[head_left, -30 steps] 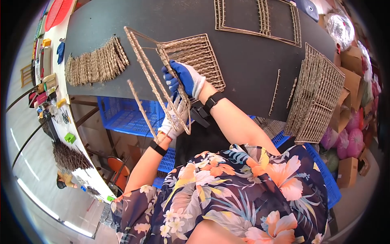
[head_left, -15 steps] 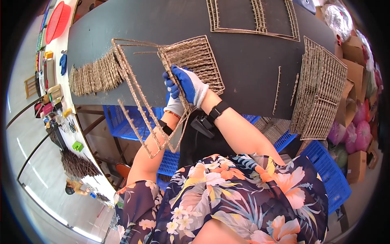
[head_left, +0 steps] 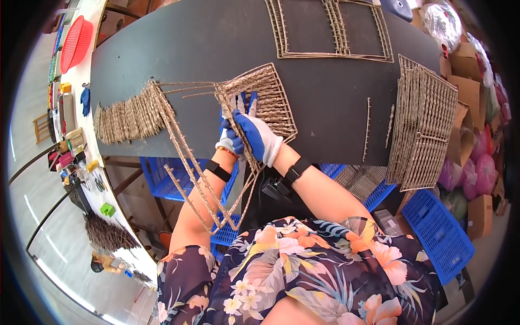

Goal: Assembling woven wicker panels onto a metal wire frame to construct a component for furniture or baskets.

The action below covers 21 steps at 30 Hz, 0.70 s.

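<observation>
Both my hands wear white gloves with blue palms and fingers. My right hand is closed around the thick middle bar of a brown folding frame made of rough, twisted rods. Behind that bar, my left hand holds the same frame, partly hidden by it. Blue and grey fingertips show stretched upward beyond the bar, against the slatted panel. The slatted panel leans over the table at the right of my hands. On the other side, the frame's open, long rods slant down across my left forearm.
A row of brown rods lies left on the dark table. Open frames lie at the back, slatted panels at the right edge, near two loose strips. Blue crates stand below; cartons are at far right.
The frame and both my hands sit lower in the view. Fingertips now show above my right hand, where they were hidden before. The whole scene has shifted slightly as well.
</observation>
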Available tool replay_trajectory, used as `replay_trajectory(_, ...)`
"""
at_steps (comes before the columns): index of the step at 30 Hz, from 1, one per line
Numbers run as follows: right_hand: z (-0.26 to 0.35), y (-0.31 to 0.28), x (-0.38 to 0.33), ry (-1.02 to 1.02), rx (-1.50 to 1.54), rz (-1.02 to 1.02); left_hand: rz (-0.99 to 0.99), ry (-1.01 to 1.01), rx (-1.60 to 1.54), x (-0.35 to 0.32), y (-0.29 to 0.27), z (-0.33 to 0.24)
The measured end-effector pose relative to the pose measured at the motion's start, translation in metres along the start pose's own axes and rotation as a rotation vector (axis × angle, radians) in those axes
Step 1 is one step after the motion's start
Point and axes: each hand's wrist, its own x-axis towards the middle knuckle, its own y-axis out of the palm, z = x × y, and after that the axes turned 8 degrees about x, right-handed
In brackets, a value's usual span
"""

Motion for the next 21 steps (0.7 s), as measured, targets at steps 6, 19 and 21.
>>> replay_trajectory(6, 0.018, 0.005, -0.011, 0.033, -0.017, 0.078, -0.004, -0.037, -0.464, 0.017, 0.015, 0.024)
replay_trajectory(19, 0.058, 0.018, -0.030, 0.079, 0.078, 0.029, 0.138, -0.779, -1.625, 0.028, -0.069, -0.099)
replay_trajectory(21, 0.056, 0.015, -0.032, 0.050, 0.040, -0.030, 0.146, -0.713, -1.692, 0.025, -0.071, -0.109)
